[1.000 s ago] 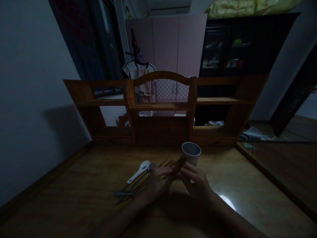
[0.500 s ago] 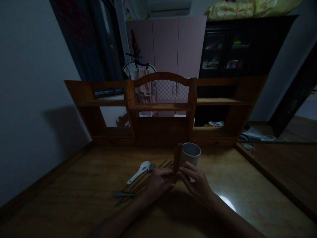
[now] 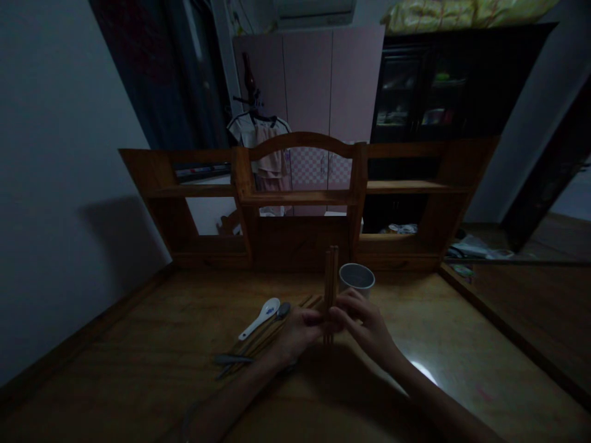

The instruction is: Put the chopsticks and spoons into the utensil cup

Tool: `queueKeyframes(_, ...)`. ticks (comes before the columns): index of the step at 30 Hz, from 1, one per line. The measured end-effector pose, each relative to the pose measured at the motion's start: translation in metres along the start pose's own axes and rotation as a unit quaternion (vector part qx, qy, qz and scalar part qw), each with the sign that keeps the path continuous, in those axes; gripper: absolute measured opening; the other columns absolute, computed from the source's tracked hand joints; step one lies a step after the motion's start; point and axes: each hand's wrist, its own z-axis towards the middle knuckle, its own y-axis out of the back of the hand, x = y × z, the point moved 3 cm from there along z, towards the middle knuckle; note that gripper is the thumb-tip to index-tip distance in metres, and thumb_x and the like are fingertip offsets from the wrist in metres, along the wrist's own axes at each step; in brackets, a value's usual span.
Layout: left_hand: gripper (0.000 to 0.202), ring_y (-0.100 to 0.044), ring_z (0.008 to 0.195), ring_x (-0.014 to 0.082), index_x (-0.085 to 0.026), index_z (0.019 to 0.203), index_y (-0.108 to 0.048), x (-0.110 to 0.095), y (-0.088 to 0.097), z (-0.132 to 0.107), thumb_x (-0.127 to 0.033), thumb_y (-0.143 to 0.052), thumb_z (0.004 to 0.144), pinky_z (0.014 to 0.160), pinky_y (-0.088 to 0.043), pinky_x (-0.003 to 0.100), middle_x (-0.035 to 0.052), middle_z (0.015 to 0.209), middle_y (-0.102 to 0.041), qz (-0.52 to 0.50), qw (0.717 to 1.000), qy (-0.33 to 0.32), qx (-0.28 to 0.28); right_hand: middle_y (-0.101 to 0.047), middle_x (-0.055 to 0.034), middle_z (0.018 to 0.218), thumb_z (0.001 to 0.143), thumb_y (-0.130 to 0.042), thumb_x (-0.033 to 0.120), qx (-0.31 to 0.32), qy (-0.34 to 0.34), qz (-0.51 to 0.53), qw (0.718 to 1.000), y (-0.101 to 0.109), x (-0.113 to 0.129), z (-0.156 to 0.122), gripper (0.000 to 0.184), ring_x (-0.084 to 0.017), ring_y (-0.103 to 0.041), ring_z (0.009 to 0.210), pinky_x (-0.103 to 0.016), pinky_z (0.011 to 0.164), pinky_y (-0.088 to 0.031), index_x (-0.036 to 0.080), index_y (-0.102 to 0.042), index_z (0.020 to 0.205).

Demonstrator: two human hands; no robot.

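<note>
A small bundle of wooden chopsticks (image 3: 331, 277) stands upright between my two hands, above the table. My left hand (image 3: 300, 332) is closed around its lower part from the left. From the right, my right hand (image 3: 362, 320) pinches the same bundle. Just behind my right hand is a pale metal-looking cup (image 3: 357, 278), its lower part hidden by the fingers. Left of my left hand lie a white spoon (image 3: 259, 319) with a blue mark, a metal spoon (image 3: 283, 309), several loose chopsticks (image 3: 264, 338) and another grey metal utensil (image 3: 231, 359), whose kind I cannot make out.
The wooden table (image 3: 152, 344) meets a wooden shelf unit (image 3: 300, 198) along its back. A wall (image 3: 55, 215) borders the left side, and a raised wooden edge (image 3: 503, 326) runs along the right. Light reflects off the tabletop near my right forearm.
The chopstick bundle has risen and stands straighter, with more of its length showing above my hands. My right hand has moved up slightly. The spoons and cup have stayed in place.
</note>
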Motion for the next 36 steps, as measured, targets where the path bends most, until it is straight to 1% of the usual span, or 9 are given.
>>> queueKeyframes(6,0.031,-0.067,0.094,0.0254,-0.016,0.096,-0.076,-0.009,-0.006,-0.002,-0.037,-0.074,0.074,0.086,-0.049,0.033,0.0065,0.097,-0.075,-0.094,0.993,0.011,0.064,-0.056,0.0009,0.072,0.089,-0.061,0.032,0.011,-0.05,0.087,0.995,0.006,-0.002,0.004,0.016,-0.012,-0.055,0.062,-0.022,0.054,-0.044,0.018,-0.065,0.084)
queueKeyframes(16,0.025,-0.066,0.096,0.0256,-0.015,0.092,-0.075,-0.016,-0.001,0.003,-0.034,-0.069,0.078,0.086,-0.05,0.032,0.0053,0.097,-0.074,-0.045,0.996,-0.045,0.059,-0.057,0.0001,0.072,0.089,-0.06,0.036,0.002,-0.054,0.054,0.997,0.013,-0.007,0.004,0.02,-0.014,-0.057,0.065,-0.023,0.057,-0.046,0.018,-0.061,0.081)
queueKeyframes(19,0.031,-0.066,0.097,0.0244,-0.015,0.101,-0.072,-0.021,0.018,0.009,-0.037,-0.065,0.081,0.086,-0.05,0.031,0.0075,0.103,-0.073,-0.036,0.999,-0.024,0.013,-0.055,0.0013,0.068,0.089,-0.06,0.038,-0.017,-0.064,0.045,0.997,0.018,-0.012,0.005,0.022,-0.013,-0.056,0.061,-0.022,0.054,-0.044,0.018,-0.06,0.08)
queueKeyframes(22,0.041,-0.07,0.081,0.021,-0.015,0.117,-0.06,-0.019,0.052,0.012,-0.037,-0.062,0.082,0.072,-0.054,0.029,0.0078,0.092,-0.073,-0.01,1.0,0.013,-0.004,-0.057,0.0019,0.063,0.089,-0.06,0.04,-0.022,-0.072,0.065,0.995,0.021,-0.013,0.007,0.024,-0.014,-0.057,0.057,-0.023,0.053,-0.044,0.018,-0.058,0.08)
queueKeyframes(25,0.037,-0.067,0.063,0.0171,-0.019,0.117,-0.057,-0.004,0.094,0.012,-0.034,-0.059,0.083,0.058,-0.05,0.024,0.0019,0.077,-0.07,0.156,0.987,0.015,-0.034,-0.061,-0.0001,0.066,0.087,-0.062,0.041,-0.044,-0.07,0.076,0.994,0.025,-0.01,0.011,0.025,-0.015,-0.06,0.06,-0.024,0.056,-0.046,0.017,-0.06,0.079)
queueKeyframes(27,0.027,-0.066,0.066,0.0174,-0.02,0.109,-0.062,0.008,0.121,0.012,-0.031,-0.055,0.085,0.059,-0.049,0.024,0.0026,0.081,-0.068,0.267,0.961,-0.017,-0.072,-0.065,-0.0018,0.071,0.086,-0.063,0.041,-0.08,-0.066,0.089,0.991,0.035,-0.006,0.017,0.025,-0.017,-0.063,0.064,-0.025,0.059,-0.049,0.017,-0.062,0.082)
queueKeyframes(30,0.023,-0.063,0.083,0.02,-0.019,0.1,-0.069,0.024,0.149,0.015,-0.027,-0.053,0.086,0.072,-0.048,0.028,0.0062,0.091,-0.064,0.372,0.91,-0.097,-0.156,-0.068,-0.0038,0.075,0.086,-0.063,0.042,-0.138,-0.06,0.102,0.983,0.061,0.005,0.032,0.026,-0.018,-0.066,0.068,-0.027,0.065,-0.051,0.016,-0.064,0.089)
queueKeyframes(34,0.034,-0.06,0.085,0.0207,-0.016,0.113,-0.065,0.042,0.163,0.021,-0.026,-0.041,0.091,0.079,-0.048,0.033,0.0078,0.092,-0.06,0.374,0.898,-0.117,-0.2,-0.07,-0.0046,0.078,0.084,-0.065,0.043,-0.182,-0.025,0.053,0.982,0.115,0.017,0.066,0.027,-0.018,-0.067,0.071,-0.027,0.068,-0.053,0.016,-0.065,0.089)
queueKeyframes(36,0.036,-0.06,0.089,0.021,-0.017,0.118,-0.062,0.049,0.165,0.022,-0.026,-0.037,0.093,0.082,-0.048,0.035,0.0082,0.097,-0.06,0.361,0.898,-0.123,-0.218,-0.069,-0.0041,0.075,0.082,-0.067,0.045,-0.153,-0.008,0.001,0.988,0.137,0.015,0.082,0.029,-0.018,-0.066,0.071,-0.026,0.067,-0.052,0.016,-0.066,0.086)
